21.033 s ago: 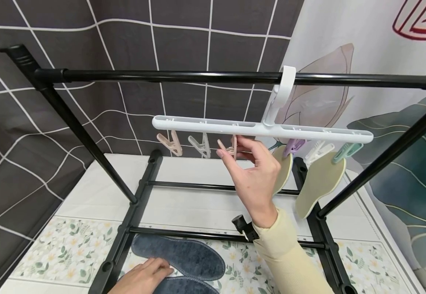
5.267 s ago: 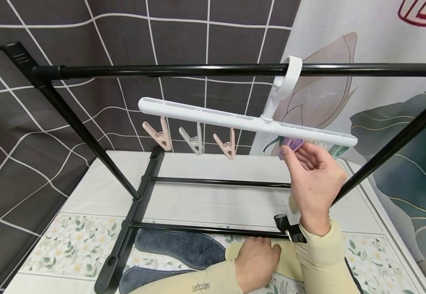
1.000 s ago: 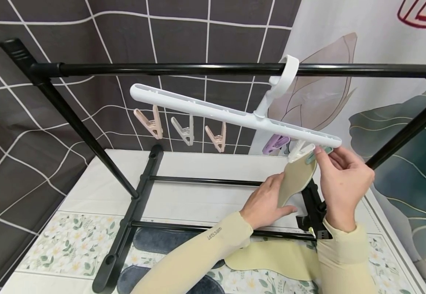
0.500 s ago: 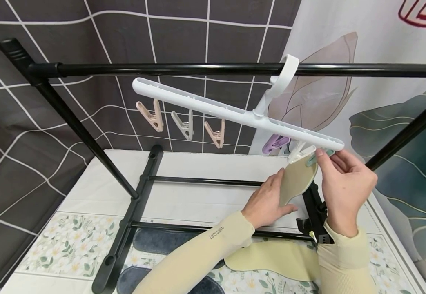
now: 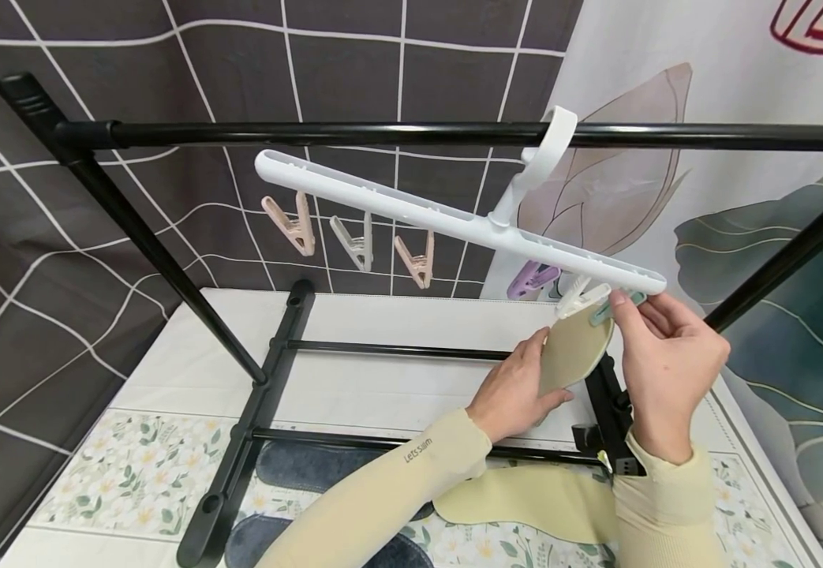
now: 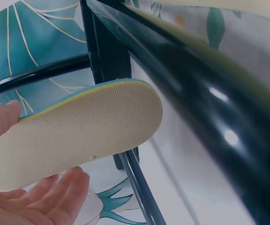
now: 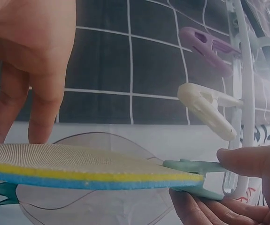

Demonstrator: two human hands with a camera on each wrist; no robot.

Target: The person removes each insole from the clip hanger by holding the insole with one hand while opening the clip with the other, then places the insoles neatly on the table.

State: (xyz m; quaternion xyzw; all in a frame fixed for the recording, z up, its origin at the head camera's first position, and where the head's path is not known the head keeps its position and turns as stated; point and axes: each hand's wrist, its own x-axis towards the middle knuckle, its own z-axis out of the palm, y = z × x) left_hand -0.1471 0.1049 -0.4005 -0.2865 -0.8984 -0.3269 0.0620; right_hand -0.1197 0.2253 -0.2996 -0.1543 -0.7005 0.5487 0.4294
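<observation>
My left hand [image 5: 510, 394] holds a pale yellow-green insole [image 5: 574, 351], its thumb at one edge and its fingers at the other. The left wrist view shows the insole's beige textured face [image 6: 92, 115] and its yellow-and-blue edge. My right hand [image 5: 670, 363] pinches the handles of a green clip [image 7: 191, 165] at the right end of a white hanger [image 5: 418, 207]. The insole's tip lies between that clip's two arms. White [image 5: 580, 298] and purple [image 5: 532, 278] clips hang beside it; two pink clips [image 5: 292, 225] and a grey one [image 5: 357, 243] hang farther left.
The hanger hooks over a black rack's top bar [image 5: 312, 134], tilted down to the right. A second yellow-green insole [image 5: 525, 501] lies below on the flowered surface. Dark blue-grey insoles [image 5: 312, 465] lie beside it, partly covered by my left sleeve. A gridded dark curtain [image 5: 170, 181] hangs behind.
Earlier both yellow-green insoles hung from clips; one now lies below. My right hand went from a pink clip to the purple, then the green one. The last half second shows almost no movement.
</observation>
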